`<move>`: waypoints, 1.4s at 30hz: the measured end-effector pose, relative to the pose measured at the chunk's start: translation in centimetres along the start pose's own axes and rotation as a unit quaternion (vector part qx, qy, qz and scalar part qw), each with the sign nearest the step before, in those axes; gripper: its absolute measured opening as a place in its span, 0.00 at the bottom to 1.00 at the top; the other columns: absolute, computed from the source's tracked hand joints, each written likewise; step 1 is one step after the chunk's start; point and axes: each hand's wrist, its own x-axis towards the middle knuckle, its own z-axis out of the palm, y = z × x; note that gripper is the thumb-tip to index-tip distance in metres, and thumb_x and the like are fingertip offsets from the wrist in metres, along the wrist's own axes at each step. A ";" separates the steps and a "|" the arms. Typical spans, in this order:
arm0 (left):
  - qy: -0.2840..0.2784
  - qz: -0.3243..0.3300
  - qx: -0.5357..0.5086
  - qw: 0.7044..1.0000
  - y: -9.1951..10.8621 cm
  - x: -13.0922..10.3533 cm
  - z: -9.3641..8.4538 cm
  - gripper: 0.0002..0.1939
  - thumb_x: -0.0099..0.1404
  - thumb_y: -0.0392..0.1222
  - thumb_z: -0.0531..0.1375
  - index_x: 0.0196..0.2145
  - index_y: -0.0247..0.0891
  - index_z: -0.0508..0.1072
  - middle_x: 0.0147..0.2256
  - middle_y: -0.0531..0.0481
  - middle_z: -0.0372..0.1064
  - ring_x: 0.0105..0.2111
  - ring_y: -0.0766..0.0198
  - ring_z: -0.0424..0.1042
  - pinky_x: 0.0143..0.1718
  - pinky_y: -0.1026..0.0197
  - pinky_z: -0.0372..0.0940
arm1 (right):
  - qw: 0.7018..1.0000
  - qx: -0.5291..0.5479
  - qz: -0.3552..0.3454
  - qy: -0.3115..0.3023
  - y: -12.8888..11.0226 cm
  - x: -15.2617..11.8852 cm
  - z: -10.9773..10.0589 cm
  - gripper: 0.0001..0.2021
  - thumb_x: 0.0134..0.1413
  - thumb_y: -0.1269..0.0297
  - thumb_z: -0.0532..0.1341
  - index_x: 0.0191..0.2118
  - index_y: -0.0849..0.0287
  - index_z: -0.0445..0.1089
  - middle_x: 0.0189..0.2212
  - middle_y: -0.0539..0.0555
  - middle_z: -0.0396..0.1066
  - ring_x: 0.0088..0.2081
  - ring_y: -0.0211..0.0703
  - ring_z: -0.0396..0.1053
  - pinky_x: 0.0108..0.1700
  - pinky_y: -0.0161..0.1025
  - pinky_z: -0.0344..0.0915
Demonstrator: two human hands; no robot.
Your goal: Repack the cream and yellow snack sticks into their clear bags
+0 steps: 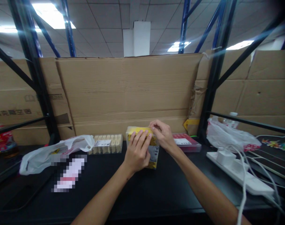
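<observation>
A clear-wrapped yellow box (153,153) with a grey label stands upright on the black table, in the middle of the head view. My left hand (138,150) holds it, fingers laid across its front and thumb near the label. At the box's upper right corner, my right hand (161,133) has its fingertips pinched together; what exactly lies between them is too small to make out. Behind my left hand is a clear pack of cream-coloured pieces (113,145) with a white label. To the right of my right wrist lies a flat red box (191,146), also white-labelled.
On the left are a white plastic bag (39,161), a blurred-out slip (71,175) and a dark phone-like slab (22,197). A white power strip (252,181) with cables and another plastic bag (228,134) occupy the right. Cardboard (125,87) walls the back between metal posts.
</observation>
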 end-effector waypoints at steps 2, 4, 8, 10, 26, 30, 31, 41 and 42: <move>0.001 0.001 0.000 1.000 0.0 0.0 0.0 0.44 0.63 0.30 0.59 0.75 0.30 0.50 0.68 0.29 0.62 0.72 0.40 0.54 0.69 0.32 0.53 | 1.000 -0.004 -0.009 0.000 -0.1 0.1 -0.1 0.05 0.62 0.65 0.57 0.34 0.54 0.69 0.35 0.55 0.75 0.39 0.49 0.72 0.45 0.45 0.67; 0.006 0.001 -0.001 1.000 0.0 0.0 0.0 0.44 0.63 0.30 0.59 0.75 0.30 0.51 0.68 0.30 0.62 0.72 0.40 0.54 0.69 0.32 0.53 | 1.000 -0.002 -0.030 0.009 -0.2 0.1 -0.1 0.05 0.59 0.68 0.58 0.32 0.54 0.69 0.34 0.54 0.74 0.37 0.49 0.71 0.44 0.45 0.66; 0.014 0.001 -0.003 1.000 0.1 0.0 0.0 0.44 0.63 0.29 0.59 0.75 0.32 0.51 0.68 0.31 0.63 0.71 0.40 0.55 0.69 0.32 0.53 | 0.997 0.030 -0.055 0.044 -0.2 0.0 0.3 0.05 0.57 0.68 0.59 0.30 0.54 0.68 0.31 0.53 0.73 0.35 0.48 0.70 0.42 0.45 0.64; 0.014 0.001 -0.003 1.000 0.1 0.1 0.0 0.44 0.63 0.29 0.59 0.75 0.32 0.52 0.67 0.31 0.63 0.71 0.40 0.55 0.69 0.32 0.53 | 0.996 0.049 -0.049 0.059 0.0 -0.1 0.6 0.07 0.59 0.66 0.59 0.29 0.55 0.68 0.31 0.53 0.72 0.35 0.48 0.70 0.41 0.45 0.64; 0.126 -0.119 -0.116 0.978 -4.2 0.9 -2.7 0.29 0.67 0.38 0.61 0.65 0.42 0.68 0.65 0.36 0.64 0.65 0.42 0.63 0.65 0.35 0.58 | 0.985 0.137 0.009 0.103 -0.6 -2.1 1.8 0.09 0.57 0.62 0.62 0.43 0.56 0.72 0.38 0.54 0.73 0.40 0.49 0.71 0.45 0.44 0.67; 0.075 -0.281 -0.345 0.892 -5.5 1.4 -2.7 0.18 0.72 0.48 0.58 0.54 0.39 0.77 0.54 0.40 0.76 0.55 0.47 0.73 0.58 0.45 0.66 | 0.988 0.129 0.024 0.079 -0.5 -2.4 1.7 0.10 0.56 0.59 0.62 0.43 0.55 0.72 0.36 0.53 0.73 0.35 0.47 0.70 0.38 0.42 0.66; 0.066 -0.301 -0.372 0.876 -5.6 1.5 -2.6 0.17 0.72 0.49 0.58 0.51 0.38 0.78 0.51 0.41 0.78 0.51 0.48 0.76 0.54 0.47 0.68 | 0.989 0.123 0.031 0.076 -0.3 -2.4 1.8 0.10 0.56 0.59 0.62 0.42 0.56 0.73 0.35 0.53 0.73 0.33 0.46 0.69 0.35 0.42 0.64; -0.026 -0.253 -0.333 0.908 -6.4 2.1 -5.0 0.13 0.66 0.47 0.66 0.46 0.41 0.80 0.41 0.48 0.79 0.36 0.58 0.77 0.37 0.58 0.70 | 0.983 0.164 0.069 0.042 0.7 -2.4 0.8 0.08 0.56 0.59 0.67 0.39 0.56 0.78 0.33 0.52 0.77 0.34 0.46 0.72 0.36 0.42 0.65; -0.035 -0.243 -0.312 0.918 -6.4 2.1 -5.3 0.13 0.66 0.47 0.66 0.46 0.42 0.80 0.41 0.48 0.80 0.36 0.58 0.77 0.37 0.58 0.70 | 0.984 0.160 0.067 0.042 0.6 -2.3 0.7 0.08 0.56 0.59 0.67 0.39 0.56 0.79 0.33 0.53 0.78 0.34 0.46 0.72 0.37 0.42 0.66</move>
